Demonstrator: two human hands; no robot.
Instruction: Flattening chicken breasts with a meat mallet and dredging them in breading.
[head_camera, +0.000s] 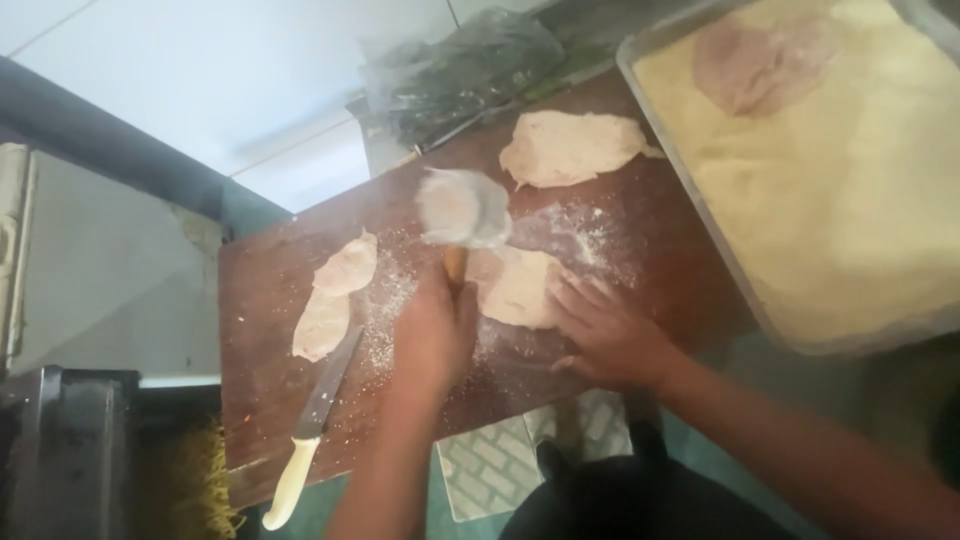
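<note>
Head view shows the left hand (432, 335) gripping a mallet (462, 210) above a flattened cutlet (520, 287) mid-board (270, 300), while the right hand (610, 335), fingers spread flat, presses the cutlet's near edge.

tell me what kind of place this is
Likely a kitchen prep counter: a wooden cutting board with flattened raw meat, a knife, and a tray of breadcrumbs.

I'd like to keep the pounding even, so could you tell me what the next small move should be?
Probably bring the mallet down on the cutlet: the left hand has it raised and blurred above the meat, while the right hand pins the cutlet's edge.
</note>
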